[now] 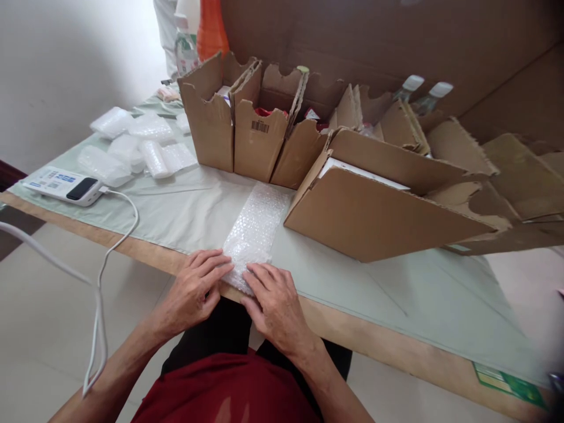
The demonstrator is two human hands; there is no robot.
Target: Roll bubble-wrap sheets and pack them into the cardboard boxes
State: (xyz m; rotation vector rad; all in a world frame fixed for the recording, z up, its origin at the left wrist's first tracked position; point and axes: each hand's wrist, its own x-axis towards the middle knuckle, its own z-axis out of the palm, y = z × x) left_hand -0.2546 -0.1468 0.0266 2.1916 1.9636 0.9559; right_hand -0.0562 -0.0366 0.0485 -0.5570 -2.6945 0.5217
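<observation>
A strip of clear bubble wrap [258,220] lies on the cloth, running from the cardboard boxes to the table's front edge. Its near end looks folded or doubled over; whether anything is inside I cannot tell. My left hand [200,282] grips the left side of that near end, fingers bent on top and thumb tucked low. On the right side, my right hand [273,294] holds the same end, its fingers curled over the wrap and the thumb below, by the edge.
Cut-open cardboard boxes [259,147] with items inside line the back. A larger cardboard box [388,217] stands at right. Bubble-wrapped packets [127,150] lie at left, near a white power bank [66,185] with a white cable [134,214] hanging over the edge. Bottles [412,85] stand behind.
</observation>
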